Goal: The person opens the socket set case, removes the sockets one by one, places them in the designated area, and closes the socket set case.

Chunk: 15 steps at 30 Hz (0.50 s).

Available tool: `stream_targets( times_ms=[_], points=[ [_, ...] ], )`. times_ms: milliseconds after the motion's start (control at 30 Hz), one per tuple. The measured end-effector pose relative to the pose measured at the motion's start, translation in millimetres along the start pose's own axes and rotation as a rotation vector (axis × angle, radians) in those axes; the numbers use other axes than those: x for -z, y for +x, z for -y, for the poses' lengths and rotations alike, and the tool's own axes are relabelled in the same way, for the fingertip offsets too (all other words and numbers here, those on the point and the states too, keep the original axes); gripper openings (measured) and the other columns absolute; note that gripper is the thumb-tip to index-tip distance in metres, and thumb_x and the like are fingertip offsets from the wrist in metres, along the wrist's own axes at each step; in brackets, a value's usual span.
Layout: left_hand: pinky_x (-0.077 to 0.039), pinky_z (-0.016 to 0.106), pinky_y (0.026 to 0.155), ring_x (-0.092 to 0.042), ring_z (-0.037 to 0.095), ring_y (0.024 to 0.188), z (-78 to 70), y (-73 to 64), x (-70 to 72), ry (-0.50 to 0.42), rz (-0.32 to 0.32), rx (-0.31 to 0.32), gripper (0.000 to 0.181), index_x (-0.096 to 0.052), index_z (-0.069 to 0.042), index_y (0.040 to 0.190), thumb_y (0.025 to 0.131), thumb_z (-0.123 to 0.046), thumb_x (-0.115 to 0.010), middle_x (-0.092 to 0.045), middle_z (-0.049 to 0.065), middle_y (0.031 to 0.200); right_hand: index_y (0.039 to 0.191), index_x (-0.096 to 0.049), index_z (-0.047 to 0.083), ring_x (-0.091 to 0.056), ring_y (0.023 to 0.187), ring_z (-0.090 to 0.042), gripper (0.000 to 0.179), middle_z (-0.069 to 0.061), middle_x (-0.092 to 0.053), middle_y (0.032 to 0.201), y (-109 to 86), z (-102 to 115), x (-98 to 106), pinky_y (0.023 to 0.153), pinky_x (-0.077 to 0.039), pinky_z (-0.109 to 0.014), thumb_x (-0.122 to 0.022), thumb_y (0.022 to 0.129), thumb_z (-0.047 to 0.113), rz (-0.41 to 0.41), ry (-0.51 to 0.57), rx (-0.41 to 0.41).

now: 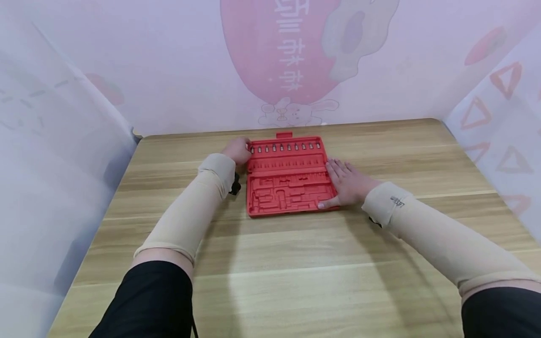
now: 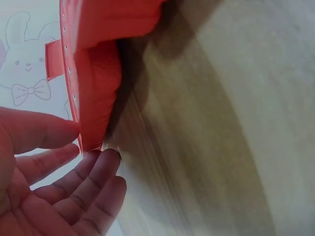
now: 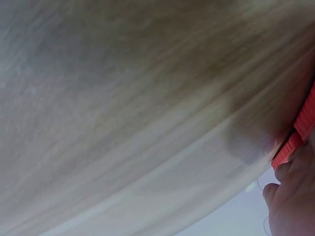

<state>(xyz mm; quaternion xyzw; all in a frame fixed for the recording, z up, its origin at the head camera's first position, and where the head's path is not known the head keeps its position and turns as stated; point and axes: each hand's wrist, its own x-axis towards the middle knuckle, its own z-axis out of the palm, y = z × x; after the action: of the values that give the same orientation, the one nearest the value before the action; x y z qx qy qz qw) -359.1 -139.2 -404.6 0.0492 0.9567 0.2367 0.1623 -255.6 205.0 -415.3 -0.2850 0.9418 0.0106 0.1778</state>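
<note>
An unfolded red plastic tool case [image 1: 287, 173] lies on the wooden table, its two moulded halves facing up. Small metal bits [image 1: 289, 147] stand in one row along the far half, and the near half's tool-shaped recesses hold nothing. At the far left corner, my left hand [image 1: 238, 150] pinches the case's edge; the left wrist view shows its thumb [image 2: 44, 130] on one side and fingertips [image 2: 110, 157] on the other. My right hand [image 1: 350, 183] rests on the right edge with spread, straight fingers, thumb over the near right corner. The right wrist view catches only part of that hand [image 3: 295, 196].
The wooden table [image 1: 291, 267] extends on all sides of the case. Behind it rises a pale printed backdrop [image 1: 177, 70], with similar sheets at left and right. A red latch tab [image 1: 284, 134] sticks out from the case's far edge.
</note>
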Motion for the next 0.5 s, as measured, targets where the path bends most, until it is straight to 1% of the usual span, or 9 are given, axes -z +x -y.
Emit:
stream_targets(
  times_ms=[67, 200, 267, 367, 433, 500],
  points=[
    [-0.045, 0.048, 0.103, -0.051, 0.035, 0.127, 0.3, 1.8, -0.3, 0.001, 0.006, -0.007, 0.054, -0.044, 0.003, 0.151, 0.099, -0.005, -0.048, -0.052, 0.023, 0.146, 0.159, -0.004, -0.012, 0.0, 0.154, -0.045, 0.132, -0.031, -0.002, 0.167, -1.0, -0.3, 0.0, 0.123, -0.005, -0.055, -0.053, 0.085, 0.085, -0.003, 0.001, 0.005],
    [-0.042, 0.049, 0.109, -0.049, 0.037, 0.134, -1.7, 3.5, -2.0, 0.049, -0.003, -0.041, 0.049, -0.048, 0.004, 0.149, 0.102, -0.007, -0.045, -0.053, 0.024, 0.146, 0.159, -0.002, -0.011, 0.001, 0.155, -0.044, 0.134, -0.03, -0.001, 0.167, -1.4, -0.8, -0.1, 0.124, -0.004, -0.054, -0.047, 0.084, 0.09, 0.006, -0.009, -0.002],
    [-0.042, 0.049, 0.108, -0.051, 0.037, 0.131, -3.6, 3.5, -3.1, 0.086, -0.006, -0.058, 0.045, -0.052, 0.005, 0.145, 0.103, -0.008, -0.043, -0.055, 0.024, 0.143, 0.159, -0.003, -0.012, 0.0, 0.154, -0.046, 0.133, -0.031, -0.002, 0.167, -1.9, -0.3, 0.7, 0.123, -0.004, -0.056, -0.05, 0.084, 0.088, -0.002, 0.006, 0.003],
    [-0.043, 0.048, 0.105, -0.052, 0.037, 0.126, -6.7, 2.5, -4.4, 0.127, -0.004, -0.065, 0.042, -0.056, 0.005, 0.14, 0.103, -0.007, -0.041, -0.057, 0.025, 0.138, 0.159, -0.004, -0.013, 0.0, 0.154, -0.046, 0.131, -0.031, -0.002, 0.167, -2.1, 1.0, 1.8, 0.123, -0.005, -0.056, -0.054, 0.086, 0.084, -0.001, 0.002, 0.002],
    [-0.044, 0.048, 0.102, -0.053, 0.036, 0.123, -8.4, 2.0, -5.3, 0.142, -0.002, -0.063, 0.04, -0.058, 0.005, 0.138, 0.104, -0.007, -0.04, -0.058, 0.025, 0.137, 0.159, -0.004, -0.013, 0.0, 0.154, -0.046, 0.13, -0.031, -0.002, 0.167, -2.4, 1.4, 1.9, 0.123, -0.005, -0.056, -0.055, 0.087, 0.082, -0.002, -0.001, 0.004],
    [-0.044, 0.047, 0.1, -0.054, 0.035, 0.122, -9.3, 2.0, -6.0, 0.148, 0.0, -0.06, 0.04, -0.058, 0.006, 0.137, 0.105, -0.007, -0.039, -0.058, 0.025, 0.137, 0.159, -0.004, -0.013, 0.0, 0.154, -0.046, 0.129, -0.031, -0.002, 0.167, -1.8, 1.2, 1.1, 0.123, -0.005, -0.056, -0.054, 0.087, 0.083, 0.003, -0.012, 0.0]
  ],
)
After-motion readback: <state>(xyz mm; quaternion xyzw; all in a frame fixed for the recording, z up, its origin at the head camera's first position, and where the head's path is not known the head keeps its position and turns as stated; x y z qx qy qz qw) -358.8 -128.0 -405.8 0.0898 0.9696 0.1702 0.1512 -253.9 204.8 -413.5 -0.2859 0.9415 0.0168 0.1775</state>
